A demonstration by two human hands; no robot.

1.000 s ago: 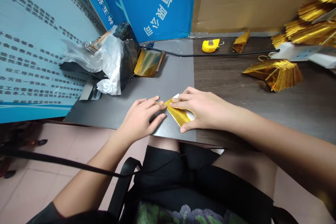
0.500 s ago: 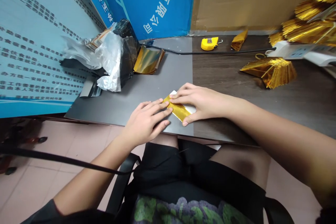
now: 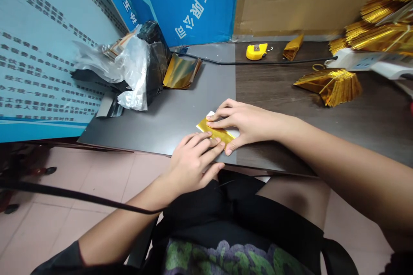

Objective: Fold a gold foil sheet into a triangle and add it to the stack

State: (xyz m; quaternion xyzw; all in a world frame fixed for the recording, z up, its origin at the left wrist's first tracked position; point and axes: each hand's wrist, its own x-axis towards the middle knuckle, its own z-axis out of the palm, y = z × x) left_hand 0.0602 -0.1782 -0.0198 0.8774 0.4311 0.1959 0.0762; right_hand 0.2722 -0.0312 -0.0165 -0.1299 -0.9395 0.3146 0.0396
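Foil: gold foil piece (image 3: 217,133) lies flat on the grey mat (image 3: 180,111) at the near edge of the counter (image 3: 290,94), a white corner showing at its far end.
Right hand: right hand (image 3: 248,124) is spread flat on top, fingers pinning the foil's far side; grip released, palm down, nothing clasped.
Left hand: left hand (image 3: 195,161) comes in from the near side, fingertips pressing the foil's near edge; also flat, not clenched.
Left of the mat: crumpled plastic bags (image 3: 135,68), clear over black, with a curled gold sheet (image 3: 180,73) just beside them.
Far side: yellow tape measure (image 3: 257,51) touching a black cable (image 3: 258,62), a small folded gold piece (image 3: 293,47) near it.
Right: fanned gold bundle (image 3: 332,86) well apart from the hands.
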